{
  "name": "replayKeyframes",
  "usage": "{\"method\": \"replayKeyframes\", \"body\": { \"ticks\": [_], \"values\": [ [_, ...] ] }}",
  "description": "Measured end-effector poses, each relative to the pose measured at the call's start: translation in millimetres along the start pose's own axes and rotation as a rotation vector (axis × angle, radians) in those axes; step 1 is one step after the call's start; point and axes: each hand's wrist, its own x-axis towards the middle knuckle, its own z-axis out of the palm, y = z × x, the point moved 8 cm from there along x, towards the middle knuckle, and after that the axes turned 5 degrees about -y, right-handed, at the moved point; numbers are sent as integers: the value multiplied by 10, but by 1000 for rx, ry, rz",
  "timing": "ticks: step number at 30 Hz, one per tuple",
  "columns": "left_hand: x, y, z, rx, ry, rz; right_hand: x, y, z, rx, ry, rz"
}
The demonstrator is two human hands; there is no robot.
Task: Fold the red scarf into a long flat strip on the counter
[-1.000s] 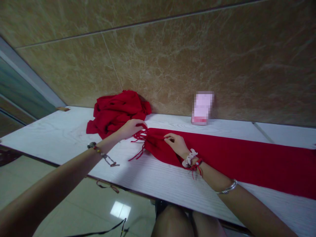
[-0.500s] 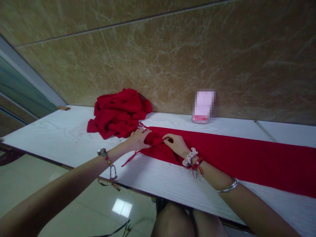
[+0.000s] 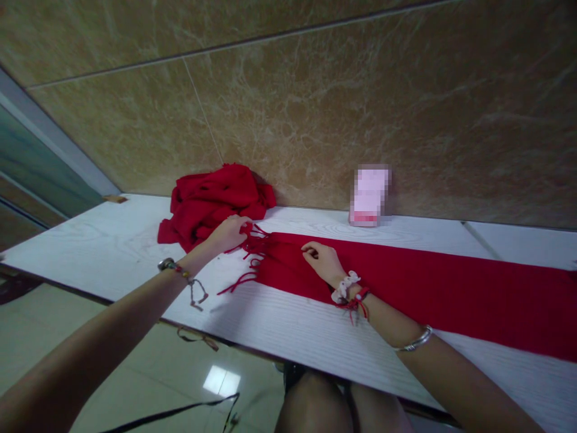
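A long red scarf (image 3: pixel 433 288) lies flat along the white table, its fringed end toward the left. My left hand (image 3: pixel 235 231) is at that end, fingers closed on some of the red fringe (image 3: pixel 258 245). Over the scarf, near its fringed end, my right hand (image 3: pixel 322 258) has its thumb and fingertips pressed together; whether cloth is pinched between them is too small to tell. Behind my left hand sits a crumpled heap of red cloth (image 3: pixel 216 195).
The white table (image 3: pixel 103 240) runs along a brown marbled wall (image 3: pixel 315 108). A pink and white item (image 3: pixel 369 195), blurred out, leans against the wall. My knees are below the front edge, and a dark strap (image 3: pixel 171 414) shows over the floor.
My left hand has moved left and slightly back, off the cloth and onto the fringe. The scarf's end, bunched before, now lies flatter with its fringe showing. My right hand has barely moved.
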Motion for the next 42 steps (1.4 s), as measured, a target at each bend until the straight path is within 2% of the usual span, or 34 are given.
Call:
{"method": "replayKeyframes", "body": {
  "ticks": [2,3,5,8,11,13,18,22,27,32,35,37,39,42],
  "values": [
    [-86,163,-42,1,86,111,-1,0,-34,8,27,7],
    [-145,280,-15,0,89,187,1,12,-72,15,62,15],
    [-285,514,142,19,-3,338,10,74,-175,47,165,57],
    [-475,659,372,92,-125,419,28,205,-311,164,315,110],
    [-548,625,461,133,-171,406,51,294,-360,298,382,109],
    [-526,595,457,145,-166,390,62,334,-348,337,378,119],
    [-310,563,405,182,-39,317,80,376,-282,326,314,137],
    [-181,466,434,284,-37,273,87,384,-279,317,311,141],
    [-190,267,244,421,8,240,100,379,-259,294,293,147],
    [-229,207,67,394,96,181,97,333,-260,240,280,127],
    [-264,281,116,331,91,226,65,160,-243,176,227,27],
    [-288,319,175,304,68,265,12,-50,-175,154,135,-100],
    [-296,279,162,262,90,226,-85,-302,-27,156,-30,-247],
    [-295,151,-11,113,213,106,-326,-622,339,174,-429,-420]
  ]
}}
